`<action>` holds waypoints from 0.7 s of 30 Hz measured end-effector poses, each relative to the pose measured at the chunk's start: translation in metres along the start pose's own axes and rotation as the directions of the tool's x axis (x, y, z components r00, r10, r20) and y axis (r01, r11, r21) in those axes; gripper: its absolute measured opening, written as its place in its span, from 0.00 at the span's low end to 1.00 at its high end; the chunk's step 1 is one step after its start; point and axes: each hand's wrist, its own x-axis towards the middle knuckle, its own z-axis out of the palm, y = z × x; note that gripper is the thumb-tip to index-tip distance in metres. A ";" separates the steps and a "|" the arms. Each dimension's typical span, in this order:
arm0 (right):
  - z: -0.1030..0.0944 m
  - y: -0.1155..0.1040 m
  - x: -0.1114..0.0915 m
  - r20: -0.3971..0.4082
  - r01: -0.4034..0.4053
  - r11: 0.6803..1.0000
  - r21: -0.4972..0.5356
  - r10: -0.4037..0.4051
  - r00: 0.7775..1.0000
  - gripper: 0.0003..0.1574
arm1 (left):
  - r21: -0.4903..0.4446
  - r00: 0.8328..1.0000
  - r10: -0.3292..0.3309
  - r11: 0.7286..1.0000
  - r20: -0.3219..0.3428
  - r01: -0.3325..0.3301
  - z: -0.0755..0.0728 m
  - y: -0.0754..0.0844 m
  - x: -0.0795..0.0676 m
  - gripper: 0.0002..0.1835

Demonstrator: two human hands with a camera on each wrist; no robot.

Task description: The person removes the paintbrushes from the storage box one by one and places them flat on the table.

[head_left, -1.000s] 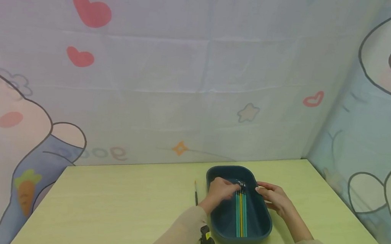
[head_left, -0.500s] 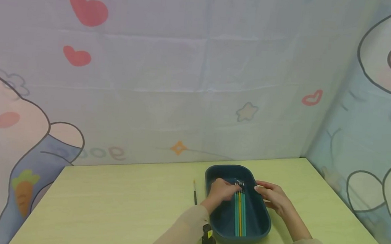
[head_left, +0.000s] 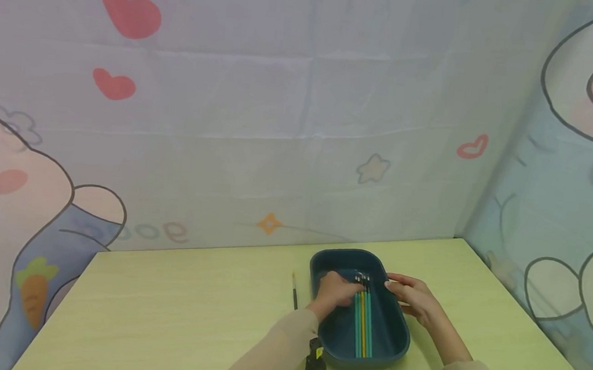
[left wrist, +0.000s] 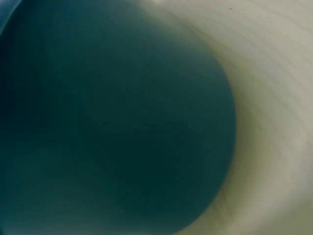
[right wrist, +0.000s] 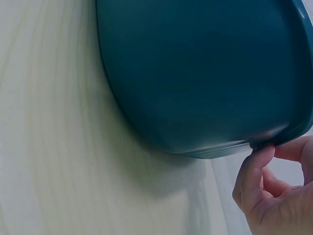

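While right hand [head_left: 416,299] pinches tray [head_left: 388,336], nearer left hand [head_left: 335,290] touches brushes [head_left: 363,325] aligned fore-aft between them, its grip unclear.

Your beige sleeves [head_left: 273,351] show at six and four o'clock. You wear black wrist cameras [head_left: 316,368], the left bearing a yellow mark [head_left: 319,353].

The tray [head_left: 391,337] is smooth plastic with a low sheen; the brush handles [head_left: 362,324] look smooth and painted. The surface [head_left: 187,310] has a matt wood-grain finish. The backdrop [head_left: 255,106] is creased, matt printed cloth; the sleeves [head_left: 281,346] are matt cloth.
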 end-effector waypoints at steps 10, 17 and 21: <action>0.001 -0.001 0.001 -0.001 -0.007 1.000 0.008 0.007 1.000 0.36 | -0.002 1.000 -0.019 1.000 -0.004 0.019 0.002 0.001 -0.003 0.14; 0.001 -0.002 -0.001 0.007 -0.014 1.000 0.008 0.014 1.000 0.36 | -0.004 1.000 0.002 1.000 -0.014 -0.002 0.005 -0.005 0.002 0.10; 0.000 -0.001 -0.001 0.003 -0.021 1.000 -0.002 0.021 1.000 0.36 | 0.006 0.999 0.026 1.000 -0.020 -0.026 0.005 -0.005 0.001 0.11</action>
